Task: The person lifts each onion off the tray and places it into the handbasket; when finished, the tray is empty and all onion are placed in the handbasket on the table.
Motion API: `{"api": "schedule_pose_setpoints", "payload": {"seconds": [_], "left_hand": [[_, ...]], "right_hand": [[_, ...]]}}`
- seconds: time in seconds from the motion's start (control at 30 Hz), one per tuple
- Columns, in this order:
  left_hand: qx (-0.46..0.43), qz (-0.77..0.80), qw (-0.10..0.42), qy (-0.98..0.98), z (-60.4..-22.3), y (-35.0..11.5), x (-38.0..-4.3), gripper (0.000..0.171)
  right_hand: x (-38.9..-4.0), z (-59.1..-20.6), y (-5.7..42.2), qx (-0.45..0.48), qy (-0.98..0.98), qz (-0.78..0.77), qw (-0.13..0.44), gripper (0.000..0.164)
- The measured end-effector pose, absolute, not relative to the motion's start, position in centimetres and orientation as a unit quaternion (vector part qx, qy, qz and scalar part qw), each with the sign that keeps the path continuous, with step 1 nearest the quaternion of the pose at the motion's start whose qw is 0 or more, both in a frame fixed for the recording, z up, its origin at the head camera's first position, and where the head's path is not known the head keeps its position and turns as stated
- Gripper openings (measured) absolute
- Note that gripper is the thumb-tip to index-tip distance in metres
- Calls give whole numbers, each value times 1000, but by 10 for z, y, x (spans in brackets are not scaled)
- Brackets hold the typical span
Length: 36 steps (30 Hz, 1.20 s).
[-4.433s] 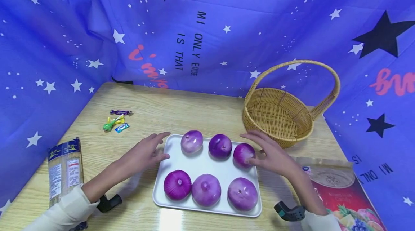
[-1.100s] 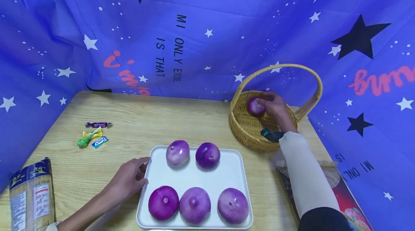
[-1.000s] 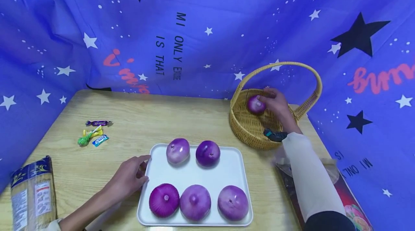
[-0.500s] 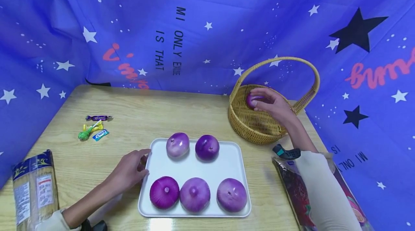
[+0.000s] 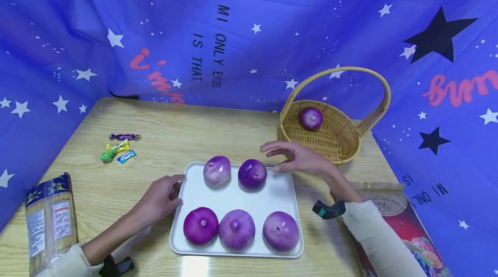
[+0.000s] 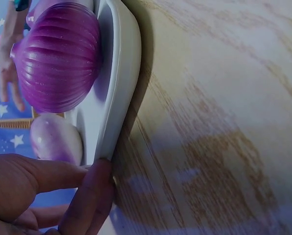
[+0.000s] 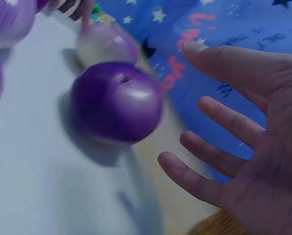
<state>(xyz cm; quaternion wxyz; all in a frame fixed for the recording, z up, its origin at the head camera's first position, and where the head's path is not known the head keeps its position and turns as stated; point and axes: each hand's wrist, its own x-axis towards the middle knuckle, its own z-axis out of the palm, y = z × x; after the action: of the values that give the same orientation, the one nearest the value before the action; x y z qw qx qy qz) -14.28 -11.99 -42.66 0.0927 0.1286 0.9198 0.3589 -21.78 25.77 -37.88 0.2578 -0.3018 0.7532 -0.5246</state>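
My left hand (image 5: 159, 197) pinches the left rim of a white tray (image 5: 237, 197), its fingertips (image 6: 99, 171) at the edge. Two onions stand in the tray's far row: a pale purple onion (image 5: 217, 170) and a dark purple onion (image 5: 252, 174). In the near row sit a magenta onion (image 5: 200, 226), a lighter onion with a raised tip (image 5: 237, 229) and another purple onion (image 5: 281, 231). Over the tray's far right corner my right hand (image 5: 299, 158) hovers with spread fingers, holding nothing, close to the dark purple onion. One more onion (image 5: 311, 118) lies inside the wicker basket (image 5: 330, 136).
The basket's tall handle (image 5: 383, 100) arches up behind the right hand. Wrapped candies and a green lollipop (image 5: 106, 156) lie back left. A pack of dry noodles (image 5: 50, 221) is at the left edge, and a red fruit-printed bag (image 5: 404, 225) at the right.
The right hand has placed an onion from the tray's far right in the basket, let go and come back to the tray. The left hand has moved onto the tray's rim.
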Motion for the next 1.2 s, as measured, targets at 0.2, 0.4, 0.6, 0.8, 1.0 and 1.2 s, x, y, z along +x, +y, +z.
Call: {"api": "schedule_pose_setpoints", "payload": {"seconds": [0.2, 0.4, 0.6, 0.8, 1.0, 1.2], "left_hand": [[127, 359, 96, 919, -424, -117, -143, 58], [126, 364, 99, 917, -422, -115, -143, 59], [127, 368, 99, 916, -422, -113, -143, 59], [125, 361, 96, 919, -422, -113, -142, 60], [117, 359, 100, 921, -423, -114, -142, 59], [117, 361, 99, 920, -425, -117, -142, 59]], "right_hand": [[-218, -402, 251, -305, 738, -533, 279, 55], [-218, -412, 242, -317, 765, -492, 267, 53], [-213, -407, 234, -330, 779, -472, 248, 53], [-207, -389, 229, -310, 779, -482, 254, 52], [-209, -372, 232, -293, 777, -496, 254, 51], [-217, -361, 250, -269, 782, -512, 231, 51]]}}
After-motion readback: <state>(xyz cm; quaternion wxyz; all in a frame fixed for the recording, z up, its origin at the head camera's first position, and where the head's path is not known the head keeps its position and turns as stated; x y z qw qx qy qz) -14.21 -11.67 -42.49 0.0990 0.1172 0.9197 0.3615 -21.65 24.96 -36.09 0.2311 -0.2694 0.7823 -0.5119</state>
